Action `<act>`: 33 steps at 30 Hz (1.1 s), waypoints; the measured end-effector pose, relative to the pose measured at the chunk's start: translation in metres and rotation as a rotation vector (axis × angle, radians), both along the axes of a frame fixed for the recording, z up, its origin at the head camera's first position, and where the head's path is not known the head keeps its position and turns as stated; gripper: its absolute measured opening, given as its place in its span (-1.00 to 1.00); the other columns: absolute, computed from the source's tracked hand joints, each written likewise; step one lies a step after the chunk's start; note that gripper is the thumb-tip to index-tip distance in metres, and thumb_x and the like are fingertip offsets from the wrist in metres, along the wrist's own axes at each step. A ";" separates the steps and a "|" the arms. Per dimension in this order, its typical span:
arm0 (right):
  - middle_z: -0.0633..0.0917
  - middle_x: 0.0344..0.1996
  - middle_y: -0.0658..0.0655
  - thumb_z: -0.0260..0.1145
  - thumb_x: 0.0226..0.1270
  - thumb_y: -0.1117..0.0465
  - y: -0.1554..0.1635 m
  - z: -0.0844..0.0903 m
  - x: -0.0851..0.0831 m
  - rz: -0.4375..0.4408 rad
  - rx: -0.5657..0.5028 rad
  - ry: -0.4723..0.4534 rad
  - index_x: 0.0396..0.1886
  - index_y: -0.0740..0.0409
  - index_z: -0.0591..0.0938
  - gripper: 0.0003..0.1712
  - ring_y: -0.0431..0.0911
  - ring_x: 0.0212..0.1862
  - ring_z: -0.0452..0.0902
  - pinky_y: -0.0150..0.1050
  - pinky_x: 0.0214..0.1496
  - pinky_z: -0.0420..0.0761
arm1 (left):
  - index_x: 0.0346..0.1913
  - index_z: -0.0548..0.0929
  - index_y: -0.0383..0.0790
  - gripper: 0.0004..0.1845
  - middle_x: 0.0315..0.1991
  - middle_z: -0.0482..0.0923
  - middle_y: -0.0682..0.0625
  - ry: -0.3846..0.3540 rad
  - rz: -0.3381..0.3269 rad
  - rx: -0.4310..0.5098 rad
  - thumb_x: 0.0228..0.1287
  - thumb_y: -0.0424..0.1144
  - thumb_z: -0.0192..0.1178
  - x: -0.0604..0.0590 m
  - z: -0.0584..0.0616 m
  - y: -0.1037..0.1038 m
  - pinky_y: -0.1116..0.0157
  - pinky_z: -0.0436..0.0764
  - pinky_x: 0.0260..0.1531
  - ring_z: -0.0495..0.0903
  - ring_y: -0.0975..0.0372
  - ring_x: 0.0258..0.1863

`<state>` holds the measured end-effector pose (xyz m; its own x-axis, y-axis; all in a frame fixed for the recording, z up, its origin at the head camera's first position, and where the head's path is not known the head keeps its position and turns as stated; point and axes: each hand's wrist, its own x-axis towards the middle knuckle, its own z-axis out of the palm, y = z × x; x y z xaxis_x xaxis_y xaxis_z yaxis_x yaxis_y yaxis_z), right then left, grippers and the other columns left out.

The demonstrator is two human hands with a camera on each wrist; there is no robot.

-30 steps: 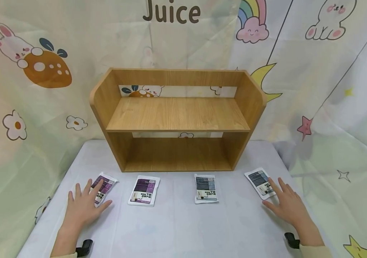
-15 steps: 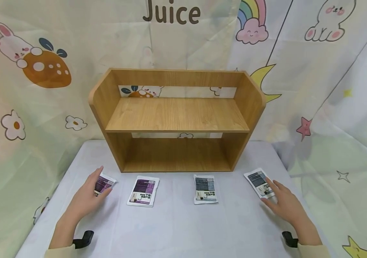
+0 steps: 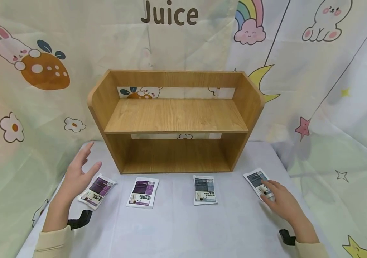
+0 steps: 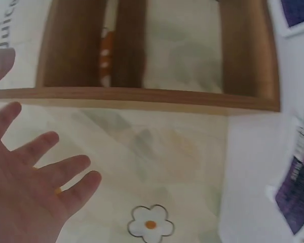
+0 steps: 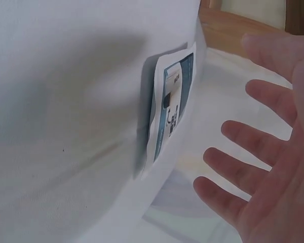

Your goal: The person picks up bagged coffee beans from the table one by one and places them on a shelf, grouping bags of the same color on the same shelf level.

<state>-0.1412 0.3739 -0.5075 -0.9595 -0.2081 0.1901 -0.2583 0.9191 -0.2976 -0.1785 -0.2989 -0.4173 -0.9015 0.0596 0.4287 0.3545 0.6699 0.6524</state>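
My left hand (image 3: 75,179) is raised above the table's left side, fingers extended and holding nothing. Below and right of it lies a tilted white packet with a purple label (image 3: 97,191). In the left wrist view the left hand (image 4: 35,182) is spread beside the wooden shelf (image 4: 157,96). My right hand (image 3: 283,200) hovers at the near right edge of a white packet with a blue-grey label (image 3: 259,182), fingers spread in the right wrist view and apart from it. Between the hands lie another purple-label packet (image 3: 143,192) and another blue-grey-label packet (image 3: 205,190).
The two-tier wooden shelf (image 3: 176,114) stands at the back of the table (image 3: 170,225), which has a white cover. A printed cloth (image 3: 35,150) hangs behind and along the sides.
My left hand has lifted off the left purple-label packet and moved up and left, uncovering it. The right hand has shifted only slightly, its fingers drawn a little closer together.
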 end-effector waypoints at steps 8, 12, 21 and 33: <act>0.48 0.12 0.48 0.35 0.30 0.09 0.003 0.000 -0.009 0.017 -0.008 -0.019 0.22 0.30 0.52 -0.43 0.40 0.09 0.42 0.31 0.01 0.42 | 0.53 0.08 0.18 -0.27 0.47 0.14 0.00 0.062 0.020 0.138 0.41 -0.28 0.12 -0.011 0.049 -0.001 0.29 0.36 0.22 0.26 -0.16 0.33; 0.46 0.14 0.49 0.33 0.32 0.10 0.003 0.001 -0.015 0.007 -0.023 -0.060 0.24 0.32 0.50 -0.42 0.40 0.12 0.40 0.32 0.05 0.40 | 0.52 0.08 0.24 -0.27 0.43 0.19 -0.04 0.074 0.059 0.130 0.41 -0.23 0.13 -0.019 0.071 0.001 0.14 0.44 0.16 0.33 -0.18 0.28; 0.44 0.18 0.48 0.30 0.36 0.09 0.003 0.000 -0.012 -0.025 -0.042 -0.097 0.29 0.28 0.47 -0.41 0.40 0.14 0.38 0.33 0.03 0.41 | 0.48 0.14 0.37 -0.27 0.39 0.29 -0.06 0.140 0.126 0.068 0.33 -0.09 0.20 -0.046 0.117 0.020 -0.18 0.46 -0.01 0.45 -0.17 0.19; 0.47 0.16 0.45 0.31 0.35 0.12 0.008 -0.004 -0.010 -0.048 -0.039 -0.101 0.31 0.26 0.46 -0.41 0.38 0.14 0.39 0.31 0.06 0.40 | 0.49 0.04 0.42 -0.31 0.41 0.26 -0.09 0.082 0.152 0.017 0.38 0.03 0.06 -0.079 0.153 0.021 -0.10 0.52 -0.07 0.52 -0.21 0.09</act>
